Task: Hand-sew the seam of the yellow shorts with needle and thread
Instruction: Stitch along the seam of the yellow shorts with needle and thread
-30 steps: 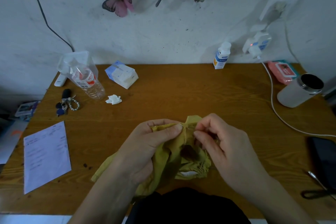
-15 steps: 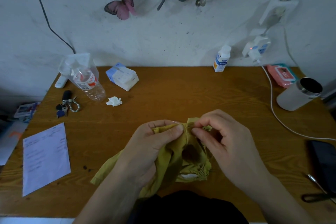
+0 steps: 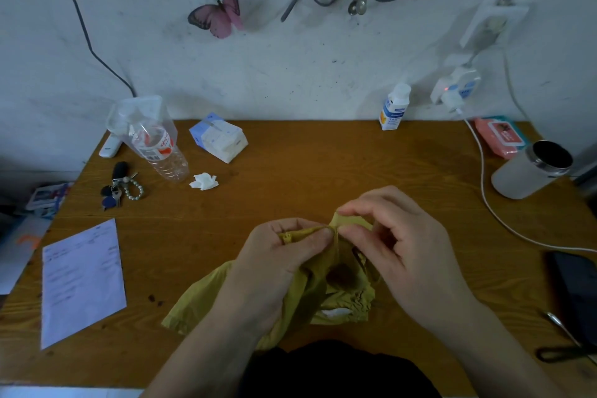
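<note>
The yellow shorts (image 3: 313, 294) lie bunched on the wooden table (image 3: 290, 152) close to its near edge, their elastic waistband lowest. My left hand (image 3: 274, 262) grips a folded seam edge between thumb and fingers. My right hand (image 3: 397, 242) pinches the fabric right beside the left thumb, index finger and thumb curled at the seam. The needle and thread are too small to make out between the fingertips.
At the back left stand a plastic bottle (image 3: 161, 152), keys (image 3: 121, 187), a tissue pack (image 3: 219, 139) and a crumpled tissue (image 3: 203, 181). A paper sheet (image 3: 82, 281) lies at the left. A tumbler (image 3: 533, 170), white cable (image 3: 484, 191), phone (image 3: 578, 294) and scissors (image 3: 568, 342) sit at the right.
My right hand has shifted slightly up and right at the seam, its fingers opening a little away from the fabric below. The left hand keeps its grip on the seam edge.
</note>
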Motion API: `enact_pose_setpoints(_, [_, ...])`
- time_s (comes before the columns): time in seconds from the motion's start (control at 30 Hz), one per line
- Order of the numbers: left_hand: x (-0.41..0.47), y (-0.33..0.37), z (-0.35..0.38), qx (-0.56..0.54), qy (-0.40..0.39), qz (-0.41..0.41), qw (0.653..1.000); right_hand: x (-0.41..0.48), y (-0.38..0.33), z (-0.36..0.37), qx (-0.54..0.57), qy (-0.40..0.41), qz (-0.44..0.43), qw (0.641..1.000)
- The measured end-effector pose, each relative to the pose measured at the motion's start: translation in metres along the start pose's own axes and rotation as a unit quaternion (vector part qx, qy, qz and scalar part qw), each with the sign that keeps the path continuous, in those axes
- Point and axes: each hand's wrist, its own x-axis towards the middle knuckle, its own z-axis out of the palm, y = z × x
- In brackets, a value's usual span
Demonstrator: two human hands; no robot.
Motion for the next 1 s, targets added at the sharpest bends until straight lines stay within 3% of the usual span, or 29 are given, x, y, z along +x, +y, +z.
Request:
enact_pose_setpoints(0.13, [0.0,-0.002,0.005,0.055,-0.002,0.015,0.998,0.0,-0.002,0.011,-0.013,0.028,-0.061,0.998])
enact_pose_setpoints(0.3, [0.003,-0.004,0.009,0.061,0.018,0.019,0.998,-0.006,0.001,0.026,0.024,0.15,-0.098,0.984])
enact_pose_setpoints(0.57, [0.007,-0.006,0.012,0.068,0.055,0.011,0.996,0.001,0.013,0.045,-0.057,0.123,-0.076,0.988])
enact_pose_setpoints(0.73, [0.01,-0.003,0.015,-0.123,0.019,-0.111,0.986,0.002,0.02,0.053,-0.03,0.153,-0.129,0.979])
enact_pose_setpoints(0.83, [0.013,-0.002,0.013,-0.172,-0.007,-0.158,0.972,0.003,0.022,0.057,-0.013,0.164,-0.153,0.974])
enact_pose_setpoints(0.9, [0.013,-0.003,0.011,-0.191,-0.011,-0.165,0.968,0.005,0.022,0.059,0.009,0.175,-0.146,0.974])
enact_pose_setpoints(1.0, [0.015,-0.005,0.009,-0.183,0.02,-0.106,0.977,0.007,0.023,0.06,0.014,0.166,-0.104,0.981])
